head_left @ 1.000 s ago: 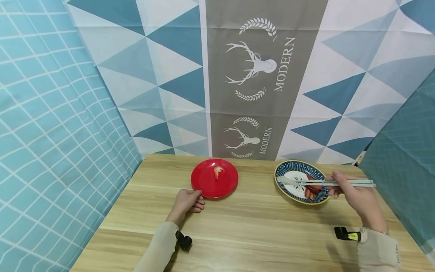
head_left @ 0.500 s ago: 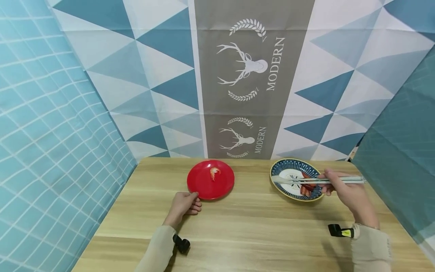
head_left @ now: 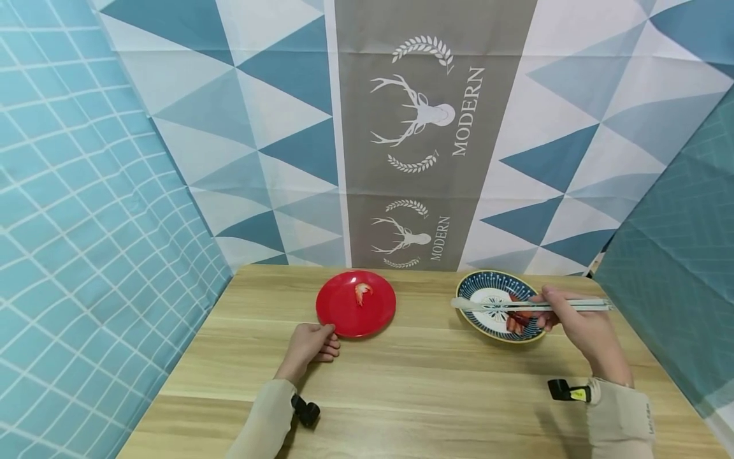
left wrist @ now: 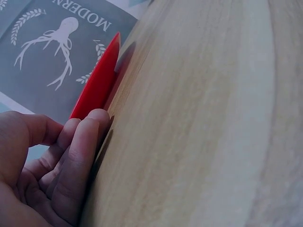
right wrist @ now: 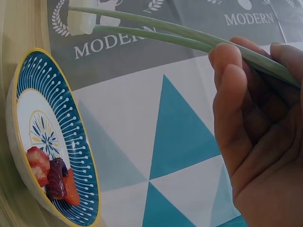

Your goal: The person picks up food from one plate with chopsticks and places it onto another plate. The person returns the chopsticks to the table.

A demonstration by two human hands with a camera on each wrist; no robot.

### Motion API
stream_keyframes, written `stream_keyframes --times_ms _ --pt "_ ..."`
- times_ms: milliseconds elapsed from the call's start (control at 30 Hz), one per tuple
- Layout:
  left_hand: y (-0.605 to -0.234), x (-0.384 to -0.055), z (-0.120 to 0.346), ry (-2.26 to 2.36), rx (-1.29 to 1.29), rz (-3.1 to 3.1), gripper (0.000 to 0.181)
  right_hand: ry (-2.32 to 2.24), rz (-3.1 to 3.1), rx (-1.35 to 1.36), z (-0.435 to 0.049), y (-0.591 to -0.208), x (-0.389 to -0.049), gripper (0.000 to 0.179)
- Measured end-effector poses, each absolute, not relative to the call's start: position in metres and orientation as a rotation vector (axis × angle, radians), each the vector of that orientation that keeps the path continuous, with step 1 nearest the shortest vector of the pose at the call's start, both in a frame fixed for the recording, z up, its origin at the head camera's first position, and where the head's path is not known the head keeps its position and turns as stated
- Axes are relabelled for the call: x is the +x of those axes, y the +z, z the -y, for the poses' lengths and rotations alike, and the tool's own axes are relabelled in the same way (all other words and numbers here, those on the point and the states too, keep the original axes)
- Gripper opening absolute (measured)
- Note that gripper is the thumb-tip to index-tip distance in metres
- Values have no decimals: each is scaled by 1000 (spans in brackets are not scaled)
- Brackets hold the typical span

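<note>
My left hand point(head_left: 312, 344) pinches the near-left rim of a red plate point(head_left: 344, 315); in the left wrist view the fingers point(left wrist: 80, 156) bend at the tilted-looking plate edge. A small orange-and-white shrimp point(head_left: 362, 293) lies on the plate. My right hand point(head_left: 585, 328) grips a pair of pale green chopsticks point(right wrist: 175, 34). Between their tips is a whitish, translucent food piece point(right wrist: 81, 20), held above the left rim of a blue-patterned bowl point(head_left: 501, 277). Inside that bowl lie a red-and-white piece point(right wrist: 39, 165), a dark purple piece point(right wrist: 57, 178) and an orange piece point(right wrist: 71, 188).
Both dishes stand toward the back of a wooden table point(head_left: 401, 395), close to a patterned cloth backdrop point(head_left: 413, 127). Blue checked cloth point(head_left: 115, 210) closes off the left side and teal cloth point(head_left: 676, 255) the right. Wood surface lies between the plate and the bowl.
The chopsticks with the whitish piece have shifted left, from over the bowl's inside to its left rim. The left hand keeps its hold on the plate. The head view has shifted slightly.
</note>
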State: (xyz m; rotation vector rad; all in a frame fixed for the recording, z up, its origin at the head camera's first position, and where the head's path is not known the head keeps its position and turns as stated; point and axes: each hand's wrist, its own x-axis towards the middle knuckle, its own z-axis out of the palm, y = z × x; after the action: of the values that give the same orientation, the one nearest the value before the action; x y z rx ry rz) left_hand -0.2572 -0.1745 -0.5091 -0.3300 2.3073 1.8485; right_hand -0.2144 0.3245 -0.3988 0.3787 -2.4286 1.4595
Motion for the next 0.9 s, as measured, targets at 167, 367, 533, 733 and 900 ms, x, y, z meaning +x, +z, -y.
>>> stream_keyframes --times_ms 167,367,533,733,900 --pt "-509 -257 174 1845 -328 -2312 36 1473 2416 399 -321 -397 -215 36" --pt "-510 -257 175 1843 -328 -2310 36 1481 2397 429 -317 -396 -214 33" --pt "-510 -258 175 1840 -336 -2306 36 1491 2420 419 -314 -396 -214 39" --pt "-510 -258 174 1846 -331 -2308 36 1541 2448 437 -313 -395 -217 42" --pt "-509 -257 174 1848 -327 -2312 36 1530 2468 432 -312 -396 -220 43"
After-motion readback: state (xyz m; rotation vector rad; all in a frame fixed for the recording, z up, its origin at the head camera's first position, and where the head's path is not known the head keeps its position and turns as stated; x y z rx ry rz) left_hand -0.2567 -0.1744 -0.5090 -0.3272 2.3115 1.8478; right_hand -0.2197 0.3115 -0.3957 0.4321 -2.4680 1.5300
